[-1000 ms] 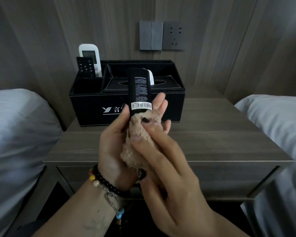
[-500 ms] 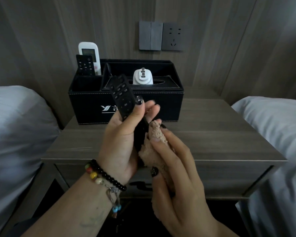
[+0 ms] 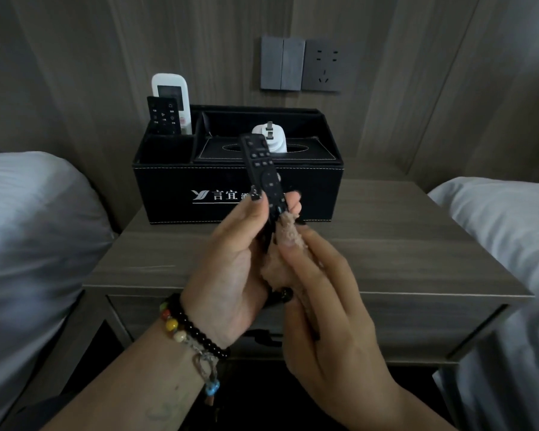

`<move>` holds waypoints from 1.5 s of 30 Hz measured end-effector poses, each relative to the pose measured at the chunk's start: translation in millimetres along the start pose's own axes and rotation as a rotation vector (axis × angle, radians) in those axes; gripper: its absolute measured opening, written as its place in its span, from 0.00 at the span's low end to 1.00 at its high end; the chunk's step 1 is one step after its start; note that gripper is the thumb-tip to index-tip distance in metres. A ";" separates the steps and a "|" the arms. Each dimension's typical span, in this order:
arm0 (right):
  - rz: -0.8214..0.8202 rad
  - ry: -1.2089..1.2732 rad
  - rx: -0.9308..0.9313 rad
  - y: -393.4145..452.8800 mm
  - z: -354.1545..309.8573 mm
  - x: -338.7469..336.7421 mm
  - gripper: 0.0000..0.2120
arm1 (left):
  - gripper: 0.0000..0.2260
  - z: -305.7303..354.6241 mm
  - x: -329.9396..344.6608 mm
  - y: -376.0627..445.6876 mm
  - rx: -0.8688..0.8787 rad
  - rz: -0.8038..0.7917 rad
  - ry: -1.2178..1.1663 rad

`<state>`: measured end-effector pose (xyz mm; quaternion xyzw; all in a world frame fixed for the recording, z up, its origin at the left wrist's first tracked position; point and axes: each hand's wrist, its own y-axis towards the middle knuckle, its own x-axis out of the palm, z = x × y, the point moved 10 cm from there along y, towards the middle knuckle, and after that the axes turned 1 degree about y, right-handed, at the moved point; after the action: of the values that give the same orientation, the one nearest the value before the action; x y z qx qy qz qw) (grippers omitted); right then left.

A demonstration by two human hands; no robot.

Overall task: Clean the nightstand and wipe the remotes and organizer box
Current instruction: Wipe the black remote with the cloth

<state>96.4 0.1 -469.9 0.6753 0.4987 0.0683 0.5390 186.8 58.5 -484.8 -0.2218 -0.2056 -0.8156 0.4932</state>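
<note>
The left hand (image 3: 227, 269) holds a black remote (image 3: 263, 178) above the front of the tabletop (image 3: 386, 244), its grip closed round the lower half, thumb along the left edge and fingertips showing past the right edge. The remote stands nearly upright, leaning a little to the left at the top, its button face toward the camera. The right hand (image 3: 330, 312) has its grip closed on a tan cloth (image 3: 288, 231), fingers pressing the cloth against the remote's lower right side; more of the cloth bunches between the two palms. Behind the hands a black organizer (image 3: 175, 194) with a white logo sits at the back of the tabletop, near the wall. In its rear left compartment a white remote (image 3: 171, 94) stands upright with a second, smaller black remote (image 3: 164, 118) just in front of it. A white plug (image 3: 269, 135) stands on the tissue slot in the organizer's right section, prongs up. On the wall above are a switch (image 3: 282, 63) and, beside it, a socket (image 3: 324, 65). Beds with pale sheets flank the tabletop: left bed (image 3: 28, 228), right bed (image 3: 504, 219). Beaded bracelets (image 3: 190, 328) circle the left wrist.
</note>
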 end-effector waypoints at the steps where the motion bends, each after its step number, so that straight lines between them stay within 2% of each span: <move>1: 0.049 0.035 0.023 2.6 2.1 -5.9 0.23 | 0.17 -4.6 5.2 -1.6 -0.018 -0.034 0.018; 4: 0.206 0.082 0.095 10.3 9.4 -27.4 0.22 | 0.19 -21.3 25.1 -8.2 -0.120 -0.167 0.060; 7: 0.290 0.073 0.099 16.4 6.3 -43.2 0.22 | 0.21 -30.8 34.1 -10.6 -0.208 -0.239 0.065; 12: 0.423 0.174 0.254 24.7 30.7 -67.4 0.23 | 0.16 -37.6 34.0 -8.5 -0.171 -0.216 0.239; 14: 0.455 0.140 0.279 28.1 39.6 -78.3 0.23 | 0.13 -37.8 37.5 -9.9 -0.131 -0.216 0.355; 17: 0.497 0.063 0.279 32.1 48.9 -94.9 0.22 | 0.15 -43.6 45.5 -15.6 -0.122 -0.258 0.436; 19: 0.469 0.074 0.263 33.8 48.9 -95.4 0.22 | 0.15 -46.3 46.8 -14.1 -0.110 -0.244 0.407; 23: 0.326 0.015 0.130 29.5 29.7 -76.8 0.21 | 0.16 -46.2 39.3 -10.7 -0.091 -0.121 0.161; 25: 0.274 0.022 0.129 23.7 29.2 -67.9 0.21 | 0.17 -47.6 36.5 0.3 -0.115 -0.079 0.093; 27: 0.257 0.067 0.183 15.0 32.5 -62.5 0.22 | 0.19 -54.8 22.9 20.3 -0.164 0.015 0.163; 28: 0.246 0.089 0.205 10.3 32.7 -59.9 0.23 | 0.18 -55.2 13.4 30.1 -0.191 0.112 0.249; 32: 0.178 0.184 0.251 -4.9 28.5 -52.9 0.25 | 0.18 -10.8 5.7 39.3 0.097 0.259 0.377; 34: 0.185 0.283 0.310 -10.2 33.1 -55.3 0.25 | 0.29 2.3 28.3 38.1 0.150 0.208 0.343; 35: 0.203 0.345 0.356 -13.3 37.2 -57.5 0.24 | 0.34 0.2 39.1 40.8 0.118 0.184 0.276; 36: 0.226 0.394 0.402 -16.6 41.5 -60.4 0.24 | 0.33 -7.7 49.8 38.2 0.086 0.133 0.173; 38: 0.268 0.431 0.481 -21.8 48.6 -69.2 0.22 | 0.24 -25.8 65.6 22.6 0.014 0.018 -0.012; 39: 0.279 0.432 0.515 -23.7 52.2 -75.1 0.21 | 0.23 -35.4 65.8 19.4 -0.012 0.016 -0.024; 42: 0.282 0.419 0.618 -23.5 67.9 -101.4 0.18 | 0.21 -48.9 74.5 35.3 -0.046 0.137 0.002; 45: 0.269 0.473 0.744 -26.1 90.0 -130.1 0.14 | 0.21 -70.9 89.9 57.3 -0.171 0.249 0.108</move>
<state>73.3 -158.6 -469.6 0.8476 0.5065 0.1063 0.1176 189.5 -69.4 -485.2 -0.2423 -0.0795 -0.7735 0.5803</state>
